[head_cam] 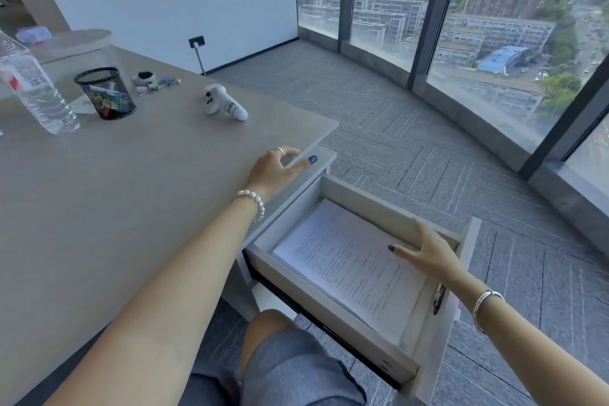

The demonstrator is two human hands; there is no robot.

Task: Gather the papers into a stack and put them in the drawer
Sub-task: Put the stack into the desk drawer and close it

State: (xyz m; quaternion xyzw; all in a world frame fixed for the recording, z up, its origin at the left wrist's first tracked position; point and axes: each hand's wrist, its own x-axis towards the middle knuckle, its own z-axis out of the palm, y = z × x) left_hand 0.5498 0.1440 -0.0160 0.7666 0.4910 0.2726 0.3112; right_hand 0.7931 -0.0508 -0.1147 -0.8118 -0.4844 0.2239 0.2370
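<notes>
A stack of printed white papers (349, 260) lies flat inside the pulled-out drawer (333, 313) under the desk's right end. My right hand (428, 250) rests on the drawer's front panel, fingers over its top edge and thumb above the papers. My left hand (276, 168) grips the right edge of the desk (115, 201), thumb over the side.
On the desk stand a clear water bottle (36, 89), a black mesh pen cup (105, 92), a small white plush toy (224, 104) and some small trinkets (155, 79). Grey carpet (412, 142) and tall windows (494, 26) lie to the right. My knee (280, 356) is below the drawer.
</notes>
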